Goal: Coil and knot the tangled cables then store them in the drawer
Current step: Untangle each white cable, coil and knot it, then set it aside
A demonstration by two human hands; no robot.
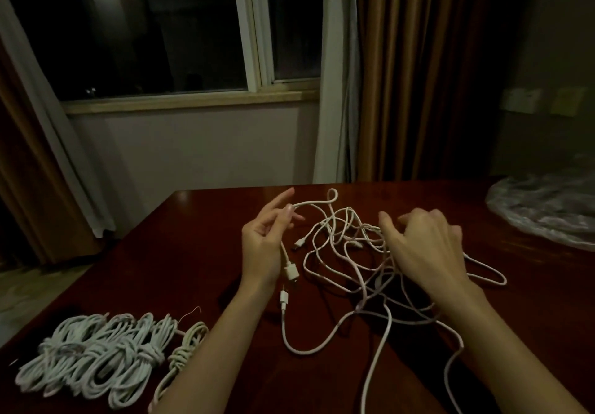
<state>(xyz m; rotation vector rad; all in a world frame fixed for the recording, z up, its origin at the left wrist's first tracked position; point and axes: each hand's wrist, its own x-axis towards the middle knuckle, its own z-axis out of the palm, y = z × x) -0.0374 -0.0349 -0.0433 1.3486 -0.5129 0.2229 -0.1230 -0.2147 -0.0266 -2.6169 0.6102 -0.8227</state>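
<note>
finished bundles (96, 355): a row of white cables already coiled and knotted, lying at the near left corner of the table (199, 239); a slimmer knotted coil (186, 346) lies just beside them on the right.
loose tangle (363, 259): several white cables still looped over one another in the middle of the table, with strands trailing off the near edge.
left hand (264, 246): raised over the table just left of the tangle, fingertips pinching one cable (309, 204) near its end, the other fingers spread; the plug (291, 272) dangles below the palm.
right hand (421, 246): palm down over the right part of the tangle, fingers loosely curled into the strands (whether they grasp one, i cannot tell).
progress: judging by the piles, well past halfway on coiling; the tangle remains, and nothing is stored yet.
plastic wrap (547, 207): a crumpled clear sheet at the far right edge; contents unclear.
drawer: not in view.
</note>
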